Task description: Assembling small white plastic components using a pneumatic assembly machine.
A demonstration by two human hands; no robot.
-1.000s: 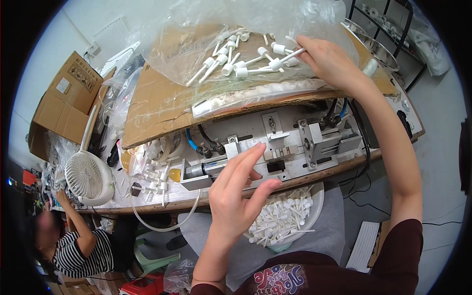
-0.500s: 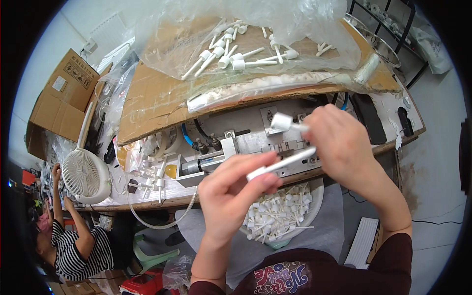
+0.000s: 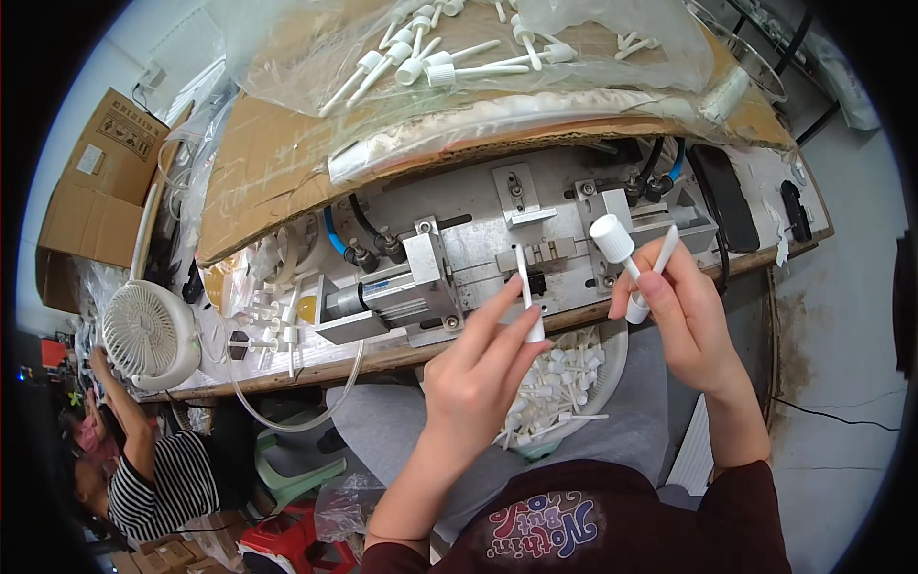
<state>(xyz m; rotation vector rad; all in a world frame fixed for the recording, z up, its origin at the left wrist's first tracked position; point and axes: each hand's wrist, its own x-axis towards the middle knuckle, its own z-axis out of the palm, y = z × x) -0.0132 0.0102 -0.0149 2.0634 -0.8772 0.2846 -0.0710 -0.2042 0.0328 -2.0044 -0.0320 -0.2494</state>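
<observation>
My left hand [image 3: 469,383] is closed in a pinch on a white plastic applicator stick [image 3: 526,292], which points up and away in front of the metal fixture [image 3: 535,258]. Two more white pieces are in my right hand [image 3: 696,325], to the right of the fixture. One is a stick with a ribbed white cap [image 3: 610,235], cap upward. The other, a white stick [image 3: 666,251], crosses it with its slim end up. Below my hands, a round white basin [image 3: 620,368] holds many similar capped sticks [image 3: 574,378].
A cardboard sheet [image 3: 277,158] with plastic film and capped sticks covers the bench's back. Metal cylinders [image 3: 397,292] with hoses flank the fixture. A black phone [image 3: 722,210] lies right; a white fan [image 3: 148,330] stands left. A person in a striped top [image 3: 167,478] sits far left.
My hands have moved apart, the right one lower and to the right. The left hand's stick has turned from slanting to nearly upright. More of the fixture shows, and the view has shifted.
</observation>
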